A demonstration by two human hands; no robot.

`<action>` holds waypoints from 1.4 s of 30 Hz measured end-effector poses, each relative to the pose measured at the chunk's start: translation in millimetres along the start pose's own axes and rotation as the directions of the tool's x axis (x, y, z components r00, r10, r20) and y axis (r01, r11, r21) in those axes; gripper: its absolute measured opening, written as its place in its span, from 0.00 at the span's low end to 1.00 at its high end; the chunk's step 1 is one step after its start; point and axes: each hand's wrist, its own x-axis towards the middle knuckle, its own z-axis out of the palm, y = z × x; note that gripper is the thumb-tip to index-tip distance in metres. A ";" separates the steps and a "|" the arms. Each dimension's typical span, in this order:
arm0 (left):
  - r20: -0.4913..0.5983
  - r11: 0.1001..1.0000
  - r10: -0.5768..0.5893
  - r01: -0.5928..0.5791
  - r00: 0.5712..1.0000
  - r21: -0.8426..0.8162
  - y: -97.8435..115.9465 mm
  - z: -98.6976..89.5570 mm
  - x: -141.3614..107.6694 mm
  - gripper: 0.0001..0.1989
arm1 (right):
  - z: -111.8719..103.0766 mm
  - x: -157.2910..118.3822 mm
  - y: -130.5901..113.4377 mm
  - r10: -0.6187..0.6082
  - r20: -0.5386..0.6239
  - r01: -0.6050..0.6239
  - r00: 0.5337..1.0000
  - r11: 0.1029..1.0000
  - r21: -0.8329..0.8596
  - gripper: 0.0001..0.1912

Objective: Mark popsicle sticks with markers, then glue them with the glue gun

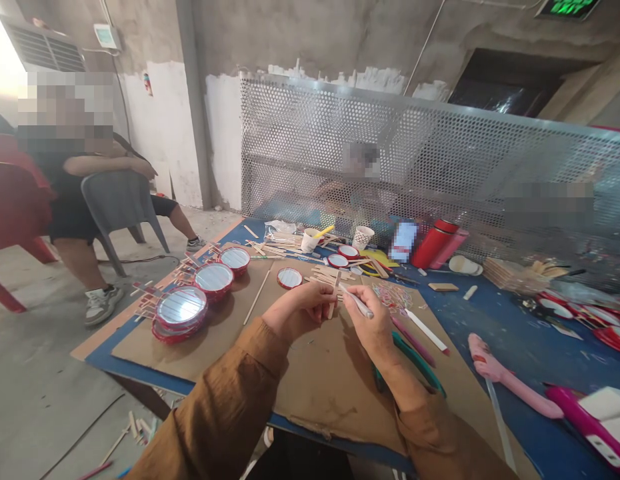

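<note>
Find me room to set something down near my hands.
Bare cardboard lies below your right hand, left of the green pliers; blue tabletop shows beyond the pink tool. Crowded: the far edge by the cups.

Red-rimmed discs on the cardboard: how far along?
Looks done: the stacked red-rimmed discs at left, craft sticks attached. In hand: the left hand holds a wooden stick, the right hand a white pen against it. Left: a lone disc, loose sticks.

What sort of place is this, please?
Probably a small handicraft workshop in an unfinished building: bare concrete walls, a blue worktable under cardboard, and stacked red-rimmed round mirrors among wooden craft sticks.
</note>
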 end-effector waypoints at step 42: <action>0.025 0.999 0.012 -0.013 1.000 0.048 -3.6 -0.7 3.5 0.17 | 0.4 1.0 4.0 -0.030 -0.030 0.031 0.999 0.999 0.042 0.11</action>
